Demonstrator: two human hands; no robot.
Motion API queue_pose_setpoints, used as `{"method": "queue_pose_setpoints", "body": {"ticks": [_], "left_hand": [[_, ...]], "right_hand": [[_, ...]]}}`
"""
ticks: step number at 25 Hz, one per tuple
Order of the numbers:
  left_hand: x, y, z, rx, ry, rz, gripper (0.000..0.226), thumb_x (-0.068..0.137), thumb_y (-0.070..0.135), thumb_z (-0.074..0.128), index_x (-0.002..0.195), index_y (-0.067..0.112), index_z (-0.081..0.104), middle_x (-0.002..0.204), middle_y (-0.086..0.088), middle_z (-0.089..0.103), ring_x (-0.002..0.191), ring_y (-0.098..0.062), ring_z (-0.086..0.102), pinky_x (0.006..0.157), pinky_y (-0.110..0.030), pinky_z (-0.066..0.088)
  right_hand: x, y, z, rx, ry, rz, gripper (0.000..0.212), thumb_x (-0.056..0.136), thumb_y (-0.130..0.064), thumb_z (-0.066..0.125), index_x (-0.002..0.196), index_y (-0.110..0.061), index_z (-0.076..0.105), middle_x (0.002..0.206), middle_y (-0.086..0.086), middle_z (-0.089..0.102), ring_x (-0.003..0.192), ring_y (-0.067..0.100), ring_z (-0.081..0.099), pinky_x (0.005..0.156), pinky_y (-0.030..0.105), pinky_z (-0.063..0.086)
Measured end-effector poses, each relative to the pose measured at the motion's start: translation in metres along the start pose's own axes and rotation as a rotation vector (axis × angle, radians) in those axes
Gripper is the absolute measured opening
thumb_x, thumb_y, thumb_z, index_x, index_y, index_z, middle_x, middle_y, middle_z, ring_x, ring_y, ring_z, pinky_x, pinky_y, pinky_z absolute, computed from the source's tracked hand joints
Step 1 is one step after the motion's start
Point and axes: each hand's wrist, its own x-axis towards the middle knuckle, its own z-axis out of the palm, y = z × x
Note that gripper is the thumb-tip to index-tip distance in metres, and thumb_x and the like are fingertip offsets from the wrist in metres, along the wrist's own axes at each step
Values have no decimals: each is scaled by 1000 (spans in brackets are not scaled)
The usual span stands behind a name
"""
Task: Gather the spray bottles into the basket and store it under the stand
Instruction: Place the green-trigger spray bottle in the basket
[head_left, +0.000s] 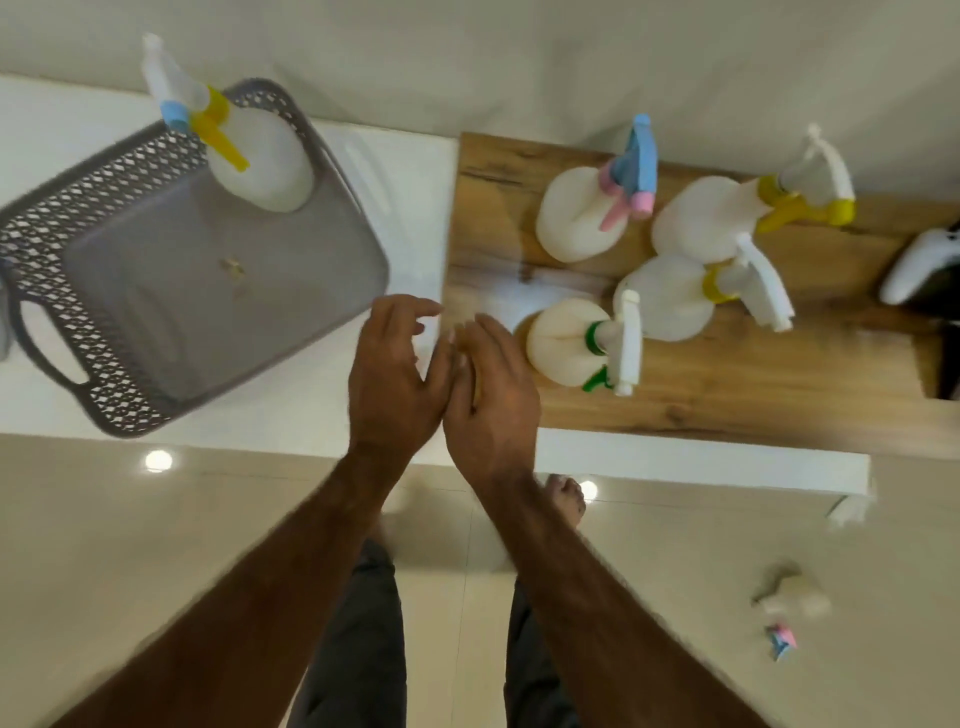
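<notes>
A grey lattice-sided basket (130, 332) sits on the white stand top at the left, with one white spray bottle (260, 166), yellow trigger and blue nozzle, standing in its far corner. Several white spray bottles stand on the wooden board (727, 389) at the right: a green-collared one (569, 343) nearest me, a pink and blue one (579, 218) behind it, and two yellow-collared ones (701, 218) (670, 296). My left hand (395, 374) and my right hand (493, 384) hover side by side between basket and board, fingers apart, holding nothing.
A white game controller (919, 265) lies at the board's right end beside a dark object. The white stand's front edge (701, 462) runs across the middle. Below it is glossy tiled floor with small scraps (789, 597) at the right and my bare foot (566, 493).
</notes>
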Motion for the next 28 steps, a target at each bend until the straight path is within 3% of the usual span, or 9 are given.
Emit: {"method": "queue_pose_setpoints", "body": {"ticks": [4,8,11,16,20,24,28], "left_hand": [[-10,23,32,54,-176,70,35,92,22,66,126,13,60,128,-7,63,114,-24,65,91,-46,60],[-15,33,58,55,-360,66,75,81,32,84,145,18,47,144,-3,57,130,-22,58,105,-45,57],[-13,37,79,8,-428,2,100,74,47,91,154,19,38,150,0,54,136,-22,55,110,-44,55],[-7,38,98,-51,-395,-39,97,75,48,87,153,16,39,148,-4,56,133,-27,57,111,-50,53],[-6,42,98,-41,-361,6,90,76,44,82,149,8,45,145,-12,59,133,-28,59,112,-53,52],[-9,45,84,-53,-257,89,80,78,40,78,143,2,51,137,-20,63,124,-37,64,103,-60,56],[-6,42,55,-26,-136,117,77,87,53,68,142,2,51,135,-22,63,120,-38,66,99,-60,59]], "right_hand": [[-29,47,-31,4,35,142,29,102,-19,54,123,-11,71,128,4,73,121,20,66,106,36,53],[-35,77,-62,-11,175,265,14,98,-26,60,99,-18,72,94,-7,73,83,11,67,77,39,61],[-23,89,-81,26,291,265,21,94,-24,68,113,-16,67,106,-3,69,94,13,66,79,40,61],[8,84,-98,95,156,105,55,85,-27,73,137,-14,58,136,3,62,126,21,58,97,47,57],[18,76,-96,59,94,40,47,89,-20,73,134,-10,64,137,4,65,128,23,58,103,46,52],[17,60,-89,66,109,30,42,92,-18,71,132,-10,66,134,5,68,126,23,61,102,48,54],[22,30,-80,112,114,-44,41,93,-21,69,132,-8,66,132,6,69,124,23,63,100,48,54]]}}
